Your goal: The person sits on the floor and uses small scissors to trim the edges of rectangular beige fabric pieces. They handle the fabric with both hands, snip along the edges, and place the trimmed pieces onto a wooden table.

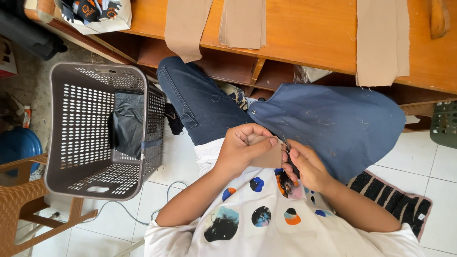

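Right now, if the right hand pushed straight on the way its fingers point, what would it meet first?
The right hand points toward the tan fabric piece pinched in the left hand; that comes first, though depth is hard to judge.

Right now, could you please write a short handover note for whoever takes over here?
Left hand: pinching a small tan fabric piece at the lap.
Right hand: holding small snips at the piece's right edge.
More tan strips lie on the wooden table. A grey basket on the floor to the left holds dark cloth.
Done: cannot tell how much is trimmed.
Left: the strips on the table look untouched.
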